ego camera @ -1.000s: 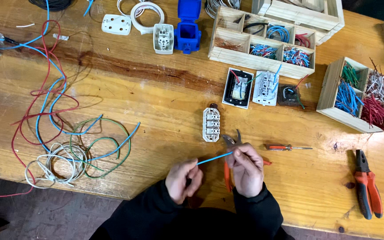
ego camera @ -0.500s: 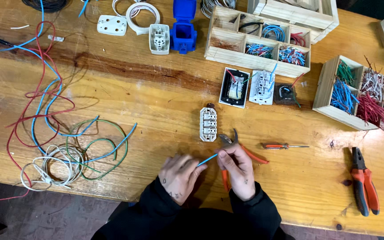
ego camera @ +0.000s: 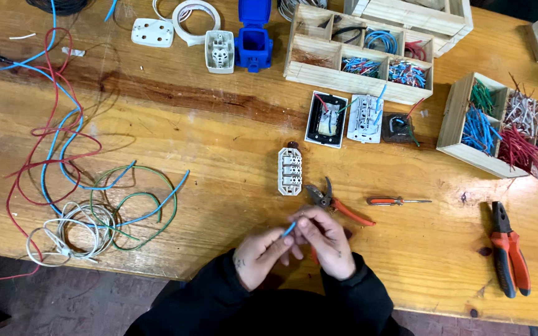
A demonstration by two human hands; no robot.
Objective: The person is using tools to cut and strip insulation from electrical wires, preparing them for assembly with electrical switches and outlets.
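Both hands meet at the near edge of the wooden desk (ego camera: 219,124), and between them sits a short blue wire (ego camera: 288,229). The left hand (ego camera: 263,255) is curled around the lower part of it, pinching it between thumb and fingers, while the right hand (ego camera: 326,239) closes its fingertips on the upper end, so that only a small blue stretch shows between the two. Whether the end of the wire is already bared cannot be made out at this size. Just beyond the hands lie the orange-handled cutters (ego camera: 334,204), set down and touched by neither hand, and a little to their left stands the white terminal block (ego camera: 289,171) with its three sections; no wire seems to be seated in it yet, so the work on it looks to be at an early stage, with the blue piece being prepared by hand rather than fitted. To the right of the cutters rests a small orange-handled screwdriver (ego camera: 396,200), also untouched, and farther right the larger red-and-black pliers (ego camera: 510,249). Behind the block lie an opened black-backed switch (ego camera: 326,119) and a white switch module (ego camera: 365,118), each with short wires at them. A wooden tray of cut wire pieces (ego camera: 359,55) stands at the back, and a loose tangle of cables (ego camera: 88,218) lies well to the left.
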